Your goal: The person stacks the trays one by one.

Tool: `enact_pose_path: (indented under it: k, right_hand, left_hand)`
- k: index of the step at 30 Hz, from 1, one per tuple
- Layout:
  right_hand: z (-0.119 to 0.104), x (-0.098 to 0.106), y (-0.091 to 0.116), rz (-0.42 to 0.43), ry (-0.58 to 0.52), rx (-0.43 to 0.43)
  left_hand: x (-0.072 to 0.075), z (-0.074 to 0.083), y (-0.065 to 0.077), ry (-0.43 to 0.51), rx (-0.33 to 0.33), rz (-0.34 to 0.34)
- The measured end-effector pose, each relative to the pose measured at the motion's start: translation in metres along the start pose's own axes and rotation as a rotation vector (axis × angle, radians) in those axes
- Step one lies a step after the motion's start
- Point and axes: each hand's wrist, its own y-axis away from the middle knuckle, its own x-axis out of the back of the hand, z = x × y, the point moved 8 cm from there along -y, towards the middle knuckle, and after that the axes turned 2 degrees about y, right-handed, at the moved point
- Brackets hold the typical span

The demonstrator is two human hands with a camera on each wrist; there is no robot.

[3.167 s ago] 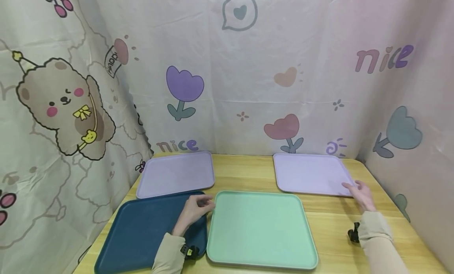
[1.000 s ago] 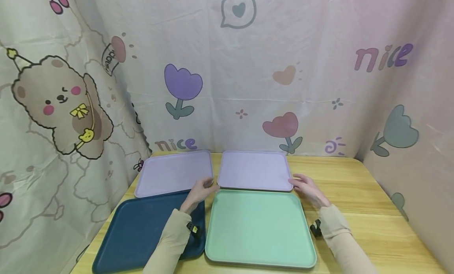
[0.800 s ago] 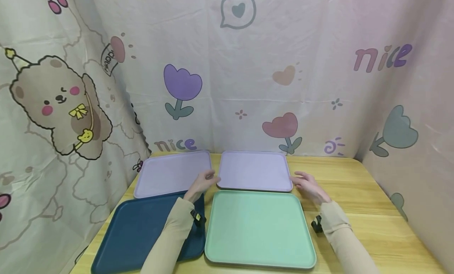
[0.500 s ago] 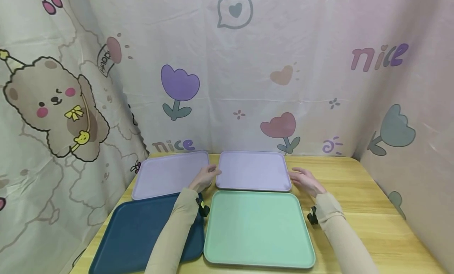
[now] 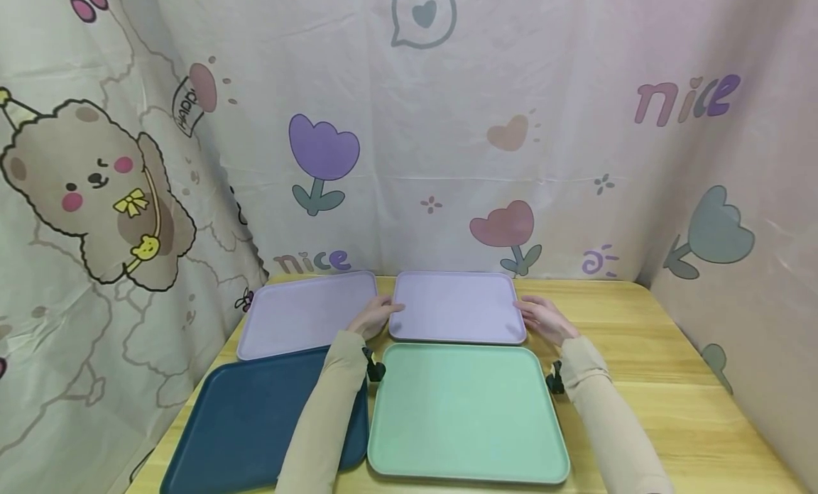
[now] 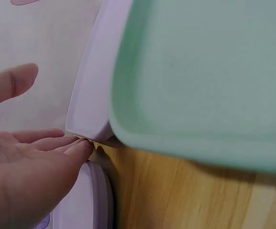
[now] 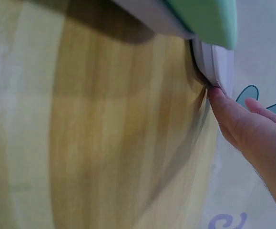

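At the back of the table two lavender trays lie side by side, a left one (image 5: 307, 315) and a right one (image 5: 455, 306). My left hand (image 5: 373, 318) is at the right tray's left edge, its thumb over the rim in the head view. The left wrist view has that thumb (image 6: 18, 81) raised and the straight fingers (image 6: 47, 143) in the gap between the lavender trays. On the opposite side, my right hand (image 5: 546, 319) touches the same tray's right edge with extended fingertips. Layered lavender edges (image 7: 207, 62) show there in the right wrist view.
A mint green tray (image 5: 469, 412) lies in front of the right lavender tray. Left of it is a dark blue tray (image 5: 262, 423), under my left forearm. The wooden table (image 5: 664, 394) extends to the right. A printed curtain (image 5: 434, 125) hangs behind and along both sides.
The right lavender tray has slid left, close to the other lavender tray. My right hand travelled left with it. My left hand moved from the green tray's edge forward to the lavender tray's left edge.
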Motion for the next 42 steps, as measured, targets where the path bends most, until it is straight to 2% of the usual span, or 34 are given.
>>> enact_pose_path:
  k: [6,11,14,18,22,27,31,38,42]
  right_hand:
    - [0.001,-0.002,-0.006,-0.022,0.023,0.004]
    - [0.003,0.003,-0.004,-0.016,0.043,0.006]
    - [0.003,0.004,-0.002,-0.023,0.053,0.016]
    - [0.004,0.004,0.001,-0.018,0.073,0.03]
    - [0.001,0.009,0.005,0.029,0.092,0.041]
    - [-0.006,0.014,0.009,0.094,0.07,0.054]
    - [-0.01,0.016,0.012,0.136,0.04,0.077]
    - [-0.014,0.017,0.02,0.161,0.006,0.129]
    - [-0.016,0.015,0.027,0.148,-0.031,0.134]
  left_hand:
    - [0.001,0.0,0.001,0.027,0.002,0.004]
    - [-0.004,0.003,-0.002,0.097,-0.027,-0.026]
    - [-0.005,0.004,-0.002,0.152,-0.043,-0.02]
    - [0.001,0.003,-0.004,0.215,-0.068,0.045]
    - [0.009,0.002,-0.006,0.257,-0.085,0.152]
    - [0.017,0.003,-0.006,0.367,-0.09,0.233]
    - [0.024,0.006,-0.001,0.419,-0.112,0.256]
    - [0.033,0.008,0.014,0.394,-0.115,0.282]
    - [0.033,0.004,0.025,0.414,-0.076,0.292]
